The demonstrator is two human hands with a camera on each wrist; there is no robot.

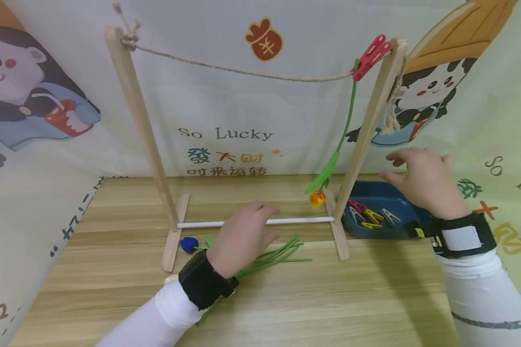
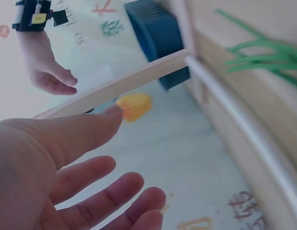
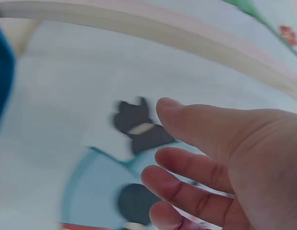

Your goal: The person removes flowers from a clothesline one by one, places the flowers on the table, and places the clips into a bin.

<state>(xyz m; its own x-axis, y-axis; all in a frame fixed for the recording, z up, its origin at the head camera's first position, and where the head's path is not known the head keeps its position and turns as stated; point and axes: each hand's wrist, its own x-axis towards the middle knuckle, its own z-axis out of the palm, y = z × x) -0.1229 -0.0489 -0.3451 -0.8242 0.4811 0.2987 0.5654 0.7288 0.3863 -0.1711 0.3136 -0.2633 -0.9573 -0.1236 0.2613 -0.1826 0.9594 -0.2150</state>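
An orange-yellow artificial flower [image 1: 317,199] hangs head down from the rope [image 1: 243,73], its stem held by red clothespins [image 1: 372,57] near the right post. My left hand [image 1: 244,237] is over the flower stems [image 1: 282,255] lying on the table; the left wrist view shows its fingers apart, loosely bent and holding nothing. A blue flower [image 1: 189,245] lies left of that hand. My right hand [image 1: 425,179] is in the air above the blue basket [image 1: 390,189], fingers relaxed with nothing between them. Several clothespins [image 1: 372,216] lie in the basket.
A wooden frame with a left post [image 1: 141,120], a right post [image 1: 369,130] and a white crossbar [image 1: 299,221] stands on the wooden table [image 1: 330,308]. Behind it hangs a printed cloth [image 1: 226,106]. The blue basket is beside the frame's right foot.
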